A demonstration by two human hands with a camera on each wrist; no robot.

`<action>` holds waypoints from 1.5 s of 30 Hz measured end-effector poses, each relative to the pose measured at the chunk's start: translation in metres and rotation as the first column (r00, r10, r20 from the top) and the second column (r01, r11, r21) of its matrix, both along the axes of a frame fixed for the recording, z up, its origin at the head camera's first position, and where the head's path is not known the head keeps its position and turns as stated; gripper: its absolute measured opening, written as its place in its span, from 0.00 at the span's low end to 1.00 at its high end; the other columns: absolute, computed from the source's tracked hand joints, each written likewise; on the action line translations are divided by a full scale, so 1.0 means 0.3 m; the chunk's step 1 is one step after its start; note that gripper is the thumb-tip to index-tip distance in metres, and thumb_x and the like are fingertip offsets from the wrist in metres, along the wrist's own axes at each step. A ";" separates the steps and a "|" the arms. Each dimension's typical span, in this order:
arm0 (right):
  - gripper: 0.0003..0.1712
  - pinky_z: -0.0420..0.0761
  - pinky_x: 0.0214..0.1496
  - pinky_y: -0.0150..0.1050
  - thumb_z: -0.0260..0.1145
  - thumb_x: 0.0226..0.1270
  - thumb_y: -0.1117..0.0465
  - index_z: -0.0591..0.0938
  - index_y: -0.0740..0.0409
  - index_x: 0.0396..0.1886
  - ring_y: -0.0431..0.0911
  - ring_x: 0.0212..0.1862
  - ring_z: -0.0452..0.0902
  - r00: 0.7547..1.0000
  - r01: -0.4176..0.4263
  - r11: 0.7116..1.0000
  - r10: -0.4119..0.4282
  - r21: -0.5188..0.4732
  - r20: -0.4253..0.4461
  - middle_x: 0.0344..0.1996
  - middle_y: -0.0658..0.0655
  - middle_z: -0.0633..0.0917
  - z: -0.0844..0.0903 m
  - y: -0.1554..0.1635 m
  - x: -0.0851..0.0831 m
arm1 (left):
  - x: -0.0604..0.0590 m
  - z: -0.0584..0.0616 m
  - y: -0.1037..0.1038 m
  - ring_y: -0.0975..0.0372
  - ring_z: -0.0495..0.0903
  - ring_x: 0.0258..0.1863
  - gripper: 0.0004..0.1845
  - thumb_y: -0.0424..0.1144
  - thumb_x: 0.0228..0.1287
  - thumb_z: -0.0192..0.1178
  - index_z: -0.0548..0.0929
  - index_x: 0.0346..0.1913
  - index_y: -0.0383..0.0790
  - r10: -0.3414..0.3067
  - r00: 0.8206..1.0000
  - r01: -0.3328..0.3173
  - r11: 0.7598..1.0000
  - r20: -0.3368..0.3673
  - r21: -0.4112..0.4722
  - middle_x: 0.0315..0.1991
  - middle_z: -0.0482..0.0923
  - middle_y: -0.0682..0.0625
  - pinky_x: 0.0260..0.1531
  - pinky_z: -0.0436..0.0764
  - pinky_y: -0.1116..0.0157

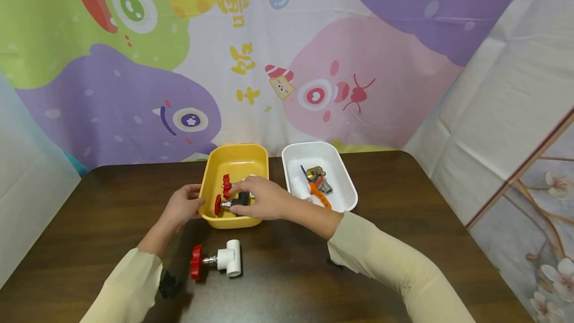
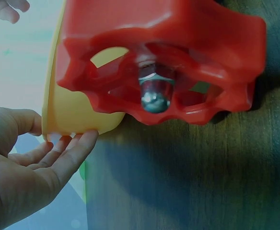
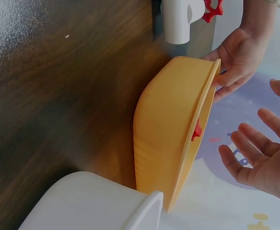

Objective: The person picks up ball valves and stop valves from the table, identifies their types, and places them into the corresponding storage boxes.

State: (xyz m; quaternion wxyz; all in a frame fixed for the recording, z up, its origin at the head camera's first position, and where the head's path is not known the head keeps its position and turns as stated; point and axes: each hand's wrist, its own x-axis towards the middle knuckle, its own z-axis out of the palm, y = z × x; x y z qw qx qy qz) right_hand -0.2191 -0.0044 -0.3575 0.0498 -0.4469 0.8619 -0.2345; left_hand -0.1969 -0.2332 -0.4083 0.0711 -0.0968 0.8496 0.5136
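My left hand [image 1: 183,206] grips the left rim of a yellow plastic tub [image 1: 228,223]; in the left wrist view the thumb is on its rim, fingers against the outer wall. Over the tub hovers my right hand [image 1: 264,198], its fingers loosely spread with nothing held in the right wrist view. Beneath it lies a black valve [image 1: 242,200] with a red handwheel. Behind that, a second valve's red handwheel [image 1: 226,185] shows, its white body partly hidden by the right hand. A white tee-shaped valve [image 1: 230,258] with a red handwheel [image 2: 159,28] lies on the table in front.
To the right stands a white tub [image 1: 347,183] holding a brass fitting [image 1: 316,172], an orange-handled tool [image 1: 320,197] and white pieces [image 1: 299,189]. Both tubs sit near the back edge of the dark wooden table [image 1: 394,243], before a printed curtain [image 1: 260,128].
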 end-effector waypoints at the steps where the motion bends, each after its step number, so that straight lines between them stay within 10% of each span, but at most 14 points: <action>1: 0.23 0.72 0.61 0.34 0.63 0.61 0.46 0.80 0.51 0.53 0.42 0.56 0.73 1.000 -0.005 1.000 0.005 -0.003 -0.003 0.53 0.49 0.81 0.000 0.000 0.004 | 0.001 0.000 0.000 0.43 0.77 0.49 0.27 0.30 0.67 0.47 0.57 0.67 0.25 0.000 1.000 0.000 1.000 0.001 -0.002 0.57 0.65 0.28 0.38 0.85 0.58; 45: 0.26 0.73 0.55 0.26 0.60 0.63 0.43 0.78 0.50 0.57 0.39 0.53 0.74 0.990 -0.131 0.990 0.128 0.046 0.056 0.51 0.48 0.81 -0.060 -0.025 0.141 | 0.003 0.001 0.001 0.42 0.76 0.50 0.27 0.31 0.68 0.47 0.57 0.67 0.26 -0.004 1.000 0.004 1.000 -0.003 -0.031 0.58 0.66 0.28 0.40 0.84 0.57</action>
